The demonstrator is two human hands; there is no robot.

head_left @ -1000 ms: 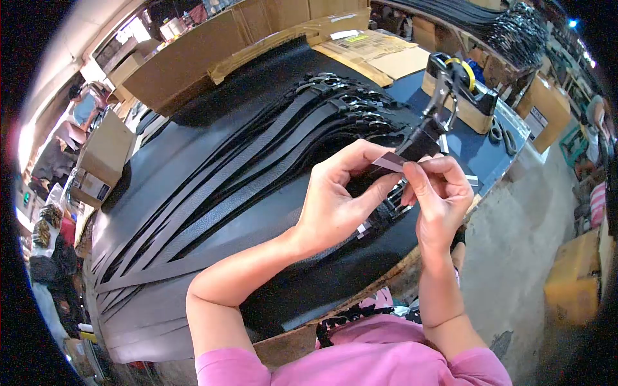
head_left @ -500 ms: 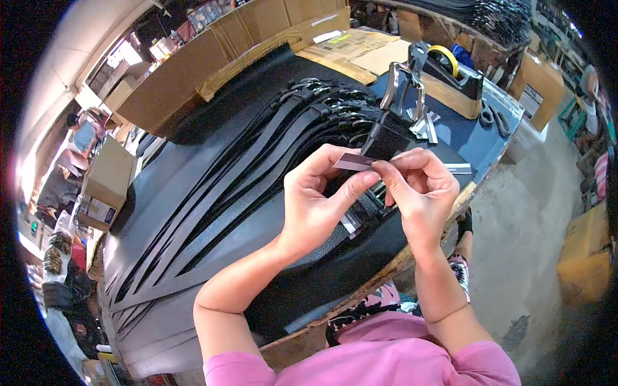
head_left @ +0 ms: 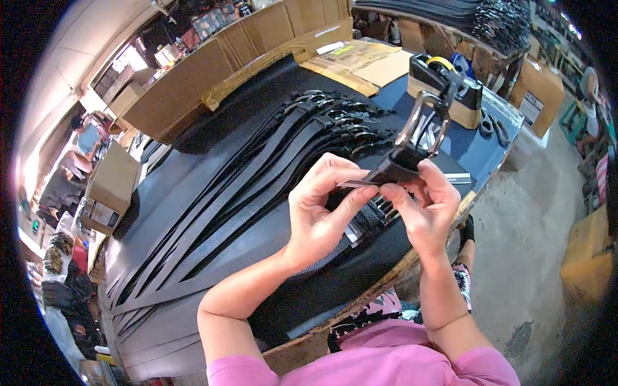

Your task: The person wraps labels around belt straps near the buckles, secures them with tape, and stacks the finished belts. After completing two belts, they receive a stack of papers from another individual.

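Above the table [head_left: 467, 149], left hand [head_left: 320, 211] pinches a thin strip [head_left: 353, 184], right hand [head_left: 421, 209] the buckled belt [head_left: 394, 169] between them.

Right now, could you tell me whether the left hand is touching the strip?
Touching: the head view shows the left hand pinching the strip with its fingertips.

The thin, shiny grey strip [head_left: 356, 184] has turned from broad face to nearly edge-on, and the silver metal buckle [head_left: 411, 121] has tipped over rightward in view.
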